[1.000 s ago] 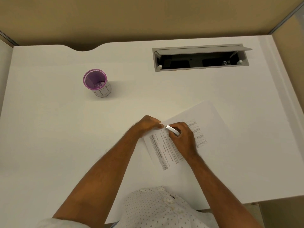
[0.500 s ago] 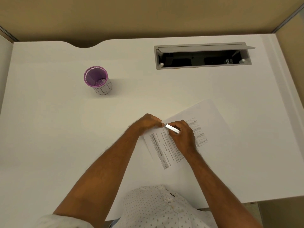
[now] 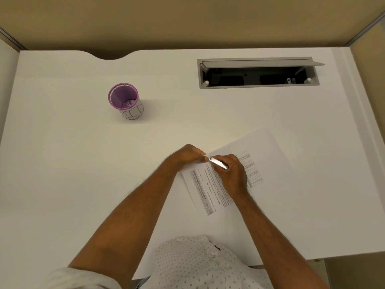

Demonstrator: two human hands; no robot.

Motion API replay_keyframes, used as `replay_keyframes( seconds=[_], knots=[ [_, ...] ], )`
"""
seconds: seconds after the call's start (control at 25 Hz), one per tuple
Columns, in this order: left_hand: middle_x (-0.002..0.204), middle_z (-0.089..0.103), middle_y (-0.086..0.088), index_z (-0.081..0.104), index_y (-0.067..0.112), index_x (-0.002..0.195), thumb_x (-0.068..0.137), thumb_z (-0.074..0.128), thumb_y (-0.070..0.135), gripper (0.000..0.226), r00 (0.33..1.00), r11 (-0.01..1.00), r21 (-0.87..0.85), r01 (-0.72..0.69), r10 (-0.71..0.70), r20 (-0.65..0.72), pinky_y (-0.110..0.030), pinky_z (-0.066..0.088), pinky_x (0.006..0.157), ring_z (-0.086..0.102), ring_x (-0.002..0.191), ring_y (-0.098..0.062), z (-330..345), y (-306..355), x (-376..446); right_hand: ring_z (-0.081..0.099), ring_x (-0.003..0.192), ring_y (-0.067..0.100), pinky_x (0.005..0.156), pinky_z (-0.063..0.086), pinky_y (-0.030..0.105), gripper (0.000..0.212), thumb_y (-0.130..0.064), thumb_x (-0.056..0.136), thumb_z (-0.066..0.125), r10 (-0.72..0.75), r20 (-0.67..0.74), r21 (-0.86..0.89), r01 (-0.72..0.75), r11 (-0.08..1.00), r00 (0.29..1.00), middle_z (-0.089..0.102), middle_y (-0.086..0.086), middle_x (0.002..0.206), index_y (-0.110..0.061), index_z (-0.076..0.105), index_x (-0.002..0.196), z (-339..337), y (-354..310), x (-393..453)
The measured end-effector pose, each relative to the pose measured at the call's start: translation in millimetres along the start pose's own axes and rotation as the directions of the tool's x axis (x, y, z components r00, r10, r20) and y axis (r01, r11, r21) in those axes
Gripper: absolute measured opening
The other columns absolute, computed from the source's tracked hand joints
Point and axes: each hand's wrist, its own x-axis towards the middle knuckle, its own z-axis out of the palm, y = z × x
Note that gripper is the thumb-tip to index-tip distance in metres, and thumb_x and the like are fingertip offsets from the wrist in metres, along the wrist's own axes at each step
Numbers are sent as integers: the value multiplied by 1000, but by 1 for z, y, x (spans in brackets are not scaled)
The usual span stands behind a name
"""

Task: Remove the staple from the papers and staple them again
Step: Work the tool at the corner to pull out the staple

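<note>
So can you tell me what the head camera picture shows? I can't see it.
Two bare hands meet at the corner of printed papers on a white desk: the left hand pins the corner while the right hand holds a small silver tool against it. A purple cup stands farther back.

staple hidden under left hand [image 3: 185, 156] at papers [image 3: 260, 151] corner; silver tool [image 3: 217, 163] mostly covered by right hand [image 3: 234, 174]; print too small to read

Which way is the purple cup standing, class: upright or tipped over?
Upright. The purple cup rests on its base on the white desk, its round rim facing up, so we look down inside it.
</note>
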Motion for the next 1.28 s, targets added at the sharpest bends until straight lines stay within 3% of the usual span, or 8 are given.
replay_keyframes(
  seconds=[0.12, 0.2, 0.32, 0.44, 0.6, 0.72, 0.84, 1.28],
  knots=[
    [91, 81, -8, 79, 11, 92, 92, 76, 29, 18, 1000, 1000, 9, 2, -2, 14, -25, 58, 60, 76, 69, -18, 0, 0, -2, 66, 95, 7, 76, 58, 34, 25, -39, 90, 73, 54, 53, -34, -52, 998, 997, 70, -13, 105, -32, 74, 114, -3, 0, 2],
    [95, 81, -10, 79, 10, 95, 92, 76, 29, 19, 1000, 1000, 2, 2, -2, 26, -27, 61, 62, 78, 72, -19, -1, -1, -2, 67, 96, 7, 80, 58, 38, 29, -48, 89, 71, 119, 89, -33, -116, 993, 989, 72, -14, 104, -33, 74, 113, -5, -2, 6],
    [98, 81, -12, 79, 5, 101, 91, 77, 26, 24, 999, 1000, -12, 6, -6, 45, -33, 65, 72, 79, 81, -26, -2, -3, -2, 72, 86, 7, 82, 61, 45, 29, -56, 89, 66, 233, 127, 143, -251, 957, 964, 76, -16, 91, -33, 76, 105, -15, -5, 18],
    [97, 81, -13, 79, 1, 103, 91, 77, 25, 27, 999, 999, -32, -3, 4, 37, -28, 62, 65, 79, 73, -19, -1, -2, -4, 73, 87, 8, 87, 61, 49, 24, -49, 89, 70, 263, 161, 213, -293, 932, 951, 77, -15, 92, -32, 77, 103, -22, -1, 28],
    [94, 81, -11, 79, 6, 95, 91, 76, 27, 21, 1000, 1000, -14, 14, -13, 27, -23, 59, 56, 78, 66, -16, -1, -1, -4, 70, 90, 8, 81, 60, 39, 24, -44, 86, 74, 199, 180, 140, -225, 964, 963, 74, -15, 96, -31, 73, 106, -20, -2, 21],
    [92, 81, -9, 77, 12, 89, 91, 76, 30, 18, 1000, 1000, 6, 23, -23, 21, -22, 58, 55, 77, 64, -15, -1, 0, -4, 64, 87, 10, 67, 52, 25, 19, -27, 87, 75, 37, 90, -83, -29, 996, 995, 67, -14, 98, -29, 70, 105, -12, -4, 8],
    [96, 80, -10, 78, 14, 90, 90, 77, 31, 17, 1000, 1000, 18, 24, -25, 19, -25, 59, 59, 76, 66, -16, -1, 0, -2, 62, 89, 13, 66, 44, 17, 17, -18, 87, 74, -35, 7, -155, 35, 987, 999, 67, -8, 98, -22, 71, 103, -4, 1, -1],
    [90, 78, -7, 79, 13, 93, 89, 78, 27, 14, 999, 999, 1, 40, -40, -2, -28, 57, 70, 72, 73, -17, 0, 1, 0, 59, 91, 12, 69, 53, 32, 18, -21, 86, 77, -38, 4, -187, 38, 982, 999, 69, -9, 98, -24, 73, 103, 3, 4, 0]
  ],
)
